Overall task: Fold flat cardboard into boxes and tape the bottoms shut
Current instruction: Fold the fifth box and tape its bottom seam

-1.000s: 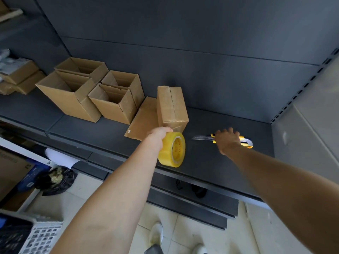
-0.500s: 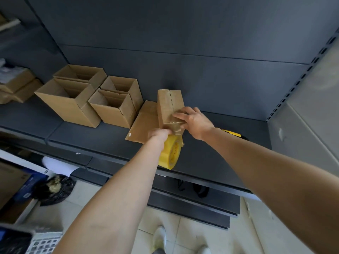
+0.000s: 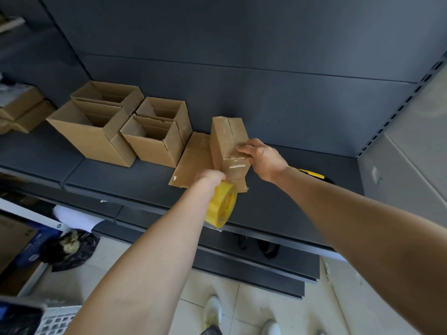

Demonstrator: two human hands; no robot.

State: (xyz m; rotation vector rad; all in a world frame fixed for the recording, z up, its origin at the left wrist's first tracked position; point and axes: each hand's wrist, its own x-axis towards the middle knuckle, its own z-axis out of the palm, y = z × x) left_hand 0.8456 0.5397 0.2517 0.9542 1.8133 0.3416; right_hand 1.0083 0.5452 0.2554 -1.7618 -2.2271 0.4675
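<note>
A small cardboard box [image 3: 226, 137] stands bottom-up on the dark shelf [image 3: 108, 175], its flaps closed and a strip of clear tape over its near end. My left hand [image 3: 210, 178] grips a yellow roll of clear tape [image 3: 221, 204] just below the box's near face. My right hand [image 3: 261, 157] lies on the box's right side, its fingers pressing the tape down on top. A stack of flat cardboard [image 3: 194, 160] lies under and left of the box.
Several folded boxes [image 3: 150, 139] stand open-topped at the left of the shelf. A yellow utility knife [image 3: 312, 175] lies behind my right wrist. Closed parcels [image 3: 21, 110] sit far left. A black bag [image 3: 70, 250] and a basket [image 3: 58, 320] are on the floor.
My right hand left the utility knife on the shelf and moved left onto the box. My left hand brought the tape roll up to the box's near face.
</note>
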